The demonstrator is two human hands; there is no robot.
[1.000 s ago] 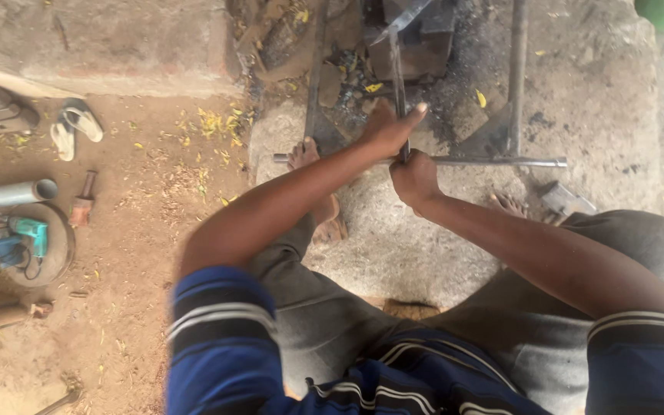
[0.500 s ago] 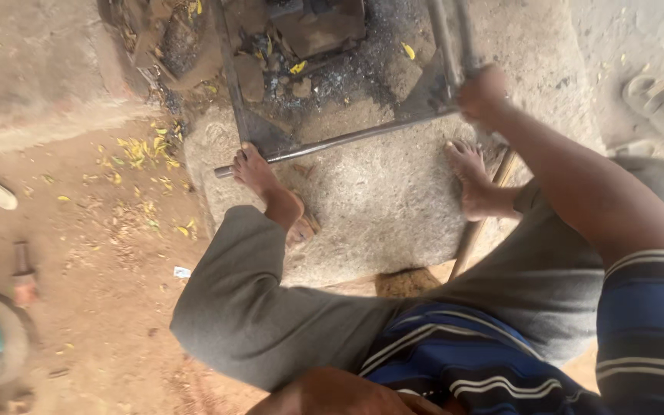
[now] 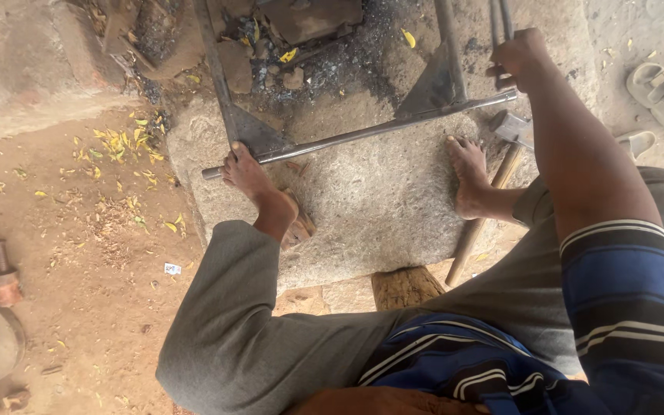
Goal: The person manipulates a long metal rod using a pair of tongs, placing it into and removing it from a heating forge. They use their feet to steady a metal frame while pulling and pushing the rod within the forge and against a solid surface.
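Right hand (image 3: 518,58) clamps around upright rods (image 3: 499,23), above the frame bar (image 3: 363,132); hammer (image 3: 510,129) lies just below. Left hand unseen.

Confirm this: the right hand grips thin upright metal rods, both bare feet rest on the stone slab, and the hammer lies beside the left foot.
Not quite. In the head view the hammer lies beside the right foot, not the left foot. The rest holds: the right hand grips thin metal rods, and both bare feet rest on the stone slab.
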